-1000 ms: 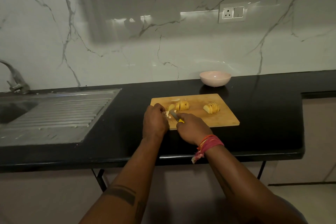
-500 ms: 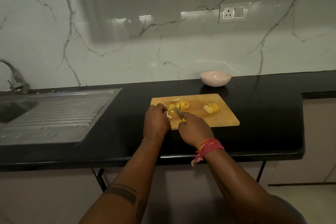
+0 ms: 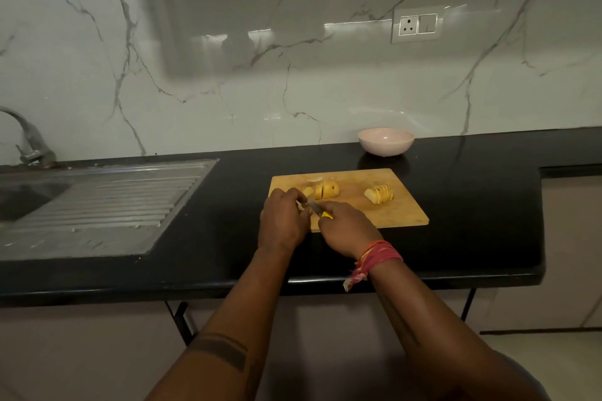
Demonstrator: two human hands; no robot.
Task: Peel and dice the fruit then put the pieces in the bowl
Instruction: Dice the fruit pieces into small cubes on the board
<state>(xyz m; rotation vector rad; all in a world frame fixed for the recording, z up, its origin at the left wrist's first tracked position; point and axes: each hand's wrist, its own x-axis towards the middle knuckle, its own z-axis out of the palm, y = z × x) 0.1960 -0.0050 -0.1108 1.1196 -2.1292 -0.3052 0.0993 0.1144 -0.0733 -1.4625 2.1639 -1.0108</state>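
A wooden cutting board point(image 3: 384, 215) lies on the black counter. Two sliced yellow fruit portions sit on it, one at the middle point(image 3: 327, 189) and one to the right point(image 3: 379, 194). A thin pale slice point(image 3: 314, 178) lies near the board's far edge. My right hand point(image 3: 345, 226) grips a knife with a yellow handle point(image 3: 325, 214); its blade point(image 3: 313, 204) points toward my left hand. My left hand point(image 3: 282, 220) curls over small pale fruit pieces point(image 3: 303, 206) at the board's near left corner. The pink bowl point(image 3: 386, 141) stands behind the board, by the wall.
A steel sink with a ribbed drainboard point(image 3: 97, 205) fills the counter's left side, with a tap point(image 3: 29, 140) behind it. A wall socket point(image 3: 417, 26) sits above the bowl. The counter's front edge point(image 3: 293, 283) runs just below my wrists.
The knife blade has come down and back toward the near left corner, from the middle fruit portion to the small pieces under my left hand. My left hand has barely moved.
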